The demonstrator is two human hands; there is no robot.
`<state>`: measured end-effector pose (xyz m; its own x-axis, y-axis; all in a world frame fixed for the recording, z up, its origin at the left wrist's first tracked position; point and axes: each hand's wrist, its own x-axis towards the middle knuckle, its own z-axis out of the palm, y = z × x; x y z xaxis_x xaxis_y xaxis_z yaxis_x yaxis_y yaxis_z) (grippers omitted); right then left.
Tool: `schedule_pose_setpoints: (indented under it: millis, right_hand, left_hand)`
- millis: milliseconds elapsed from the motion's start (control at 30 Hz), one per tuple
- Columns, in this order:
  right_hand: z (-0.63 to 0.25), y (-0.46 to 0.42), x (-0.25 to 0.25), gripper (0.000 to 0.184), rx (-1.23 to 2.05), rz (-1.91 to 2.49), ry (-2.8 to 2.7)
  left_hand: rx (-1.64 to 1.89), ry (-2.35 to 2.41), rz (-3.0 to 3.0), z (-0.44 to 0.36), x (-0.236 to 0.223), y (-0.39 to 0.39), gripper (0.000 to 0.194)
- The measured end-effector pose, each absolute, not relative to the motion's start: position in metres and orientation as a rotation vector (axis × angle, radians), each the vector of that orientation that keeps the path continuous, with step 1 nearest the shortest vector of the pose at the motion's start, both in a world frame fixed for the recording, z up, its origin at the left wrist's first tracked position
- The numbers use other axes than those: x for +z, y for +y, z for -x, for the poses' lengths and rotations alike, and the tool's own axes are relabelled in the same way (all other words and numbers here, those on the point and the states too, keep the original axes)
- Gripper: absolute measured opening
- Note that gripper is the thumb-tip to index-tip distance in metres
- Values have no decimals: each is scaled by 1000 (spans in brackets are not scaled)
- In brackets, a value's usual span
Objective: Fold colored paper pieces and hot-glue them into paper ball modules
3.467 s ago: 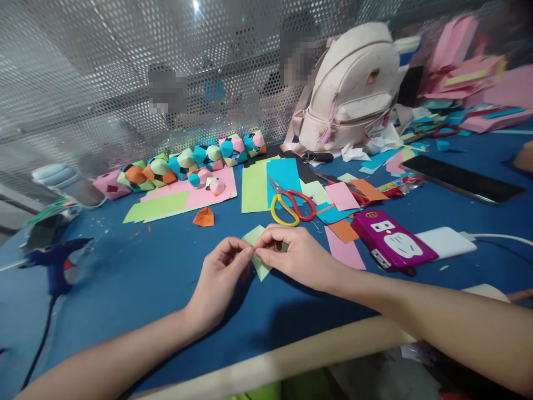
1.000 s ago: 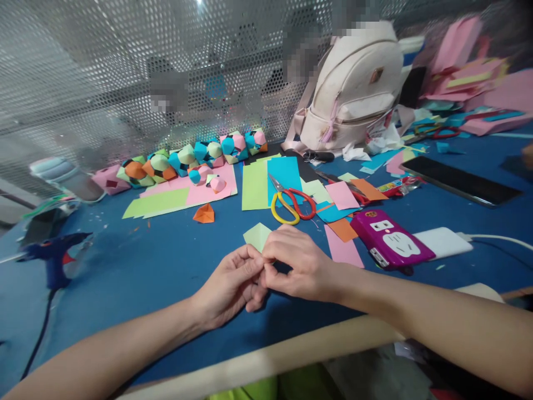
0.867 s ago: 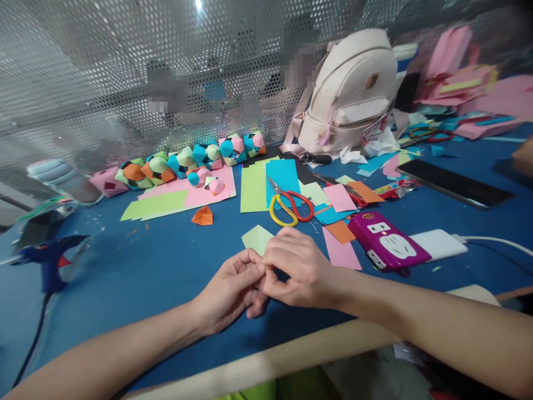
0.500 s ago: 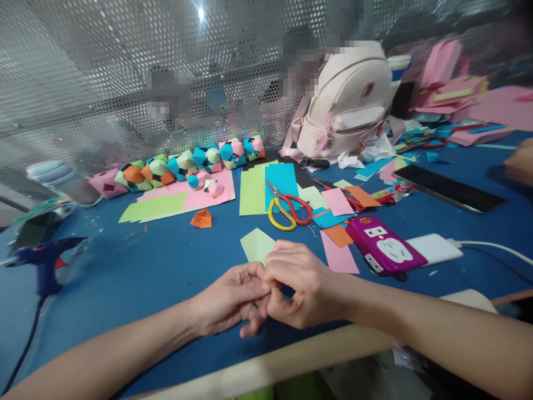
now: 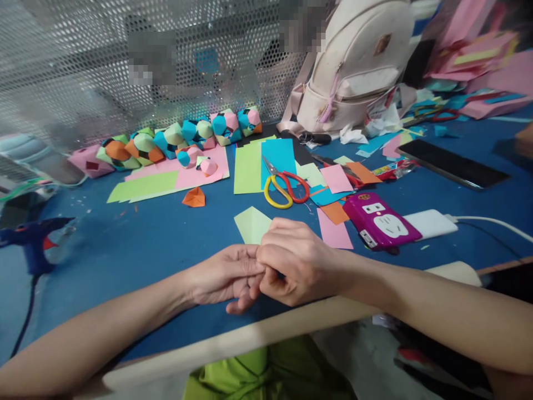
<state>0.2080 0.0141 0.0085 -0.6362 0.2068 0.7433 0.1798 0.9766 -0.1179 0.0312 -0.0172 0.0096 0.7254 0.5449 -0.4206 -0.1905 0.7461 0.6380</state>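
My left hand [image 5: 227, 275] and my right hand [image 5: 297, 261] meet over the near part of the blue table. Thumb and fingertips of the left are pressed together, its lower fingers loosely curled. Bent fingers of the right close against the left fingertips. Whatever sits in the pinch is hidden. Just beyond the fingers shows a creased light green paper [image 5: 252, 223], partly covered by them; I cannot tell if it is held or lying. Farther off lie scissors [image 5: 283, 186] with a yellow and a red handle, and a small folded orange paper piece [image 5: 194, 197].
Folded paper balls [image 5: 172, 139] line the back by the perforated metal panel. A blue glue gun [image 5: 35, 240] lies left. To the right are a purple socket block [image 5: 381, 220], a black phone [image 5: 452, 162] and loose paper. A pale backpack [image 5: 358, 72] stands behind. Someone's hand shows at far right.
The view has tilted down, so the table sits higher and green clothing shows below. Both hands keep their joined pinch, with little visible change in the fingers.
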Motion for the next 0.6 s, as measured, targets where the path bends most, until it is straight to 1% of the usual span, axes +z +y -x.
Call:
schedule_pose_setpoints:
  millis: [200, 367, 433, 600]
  right_hand:
    - [-218, 29, 19, 19, 51, 410, -2114]
    - [-228, 40, 31, 19, 181, 548, -1981]
    - [-230, 42, 32, 18, 192, 564, -1960]
    - [-230, 46, 30, 23, 154, 586, -1931]
  left_hand:
    - [349, 616, -615, -26, 12, -19, 17]
    - [342, 641, -609, -25, 14, -20, 20]
    - [338, 653, -601, -26, 14, -20, 23]
    - [408, 626, -608, -27, 12, -21, 23]
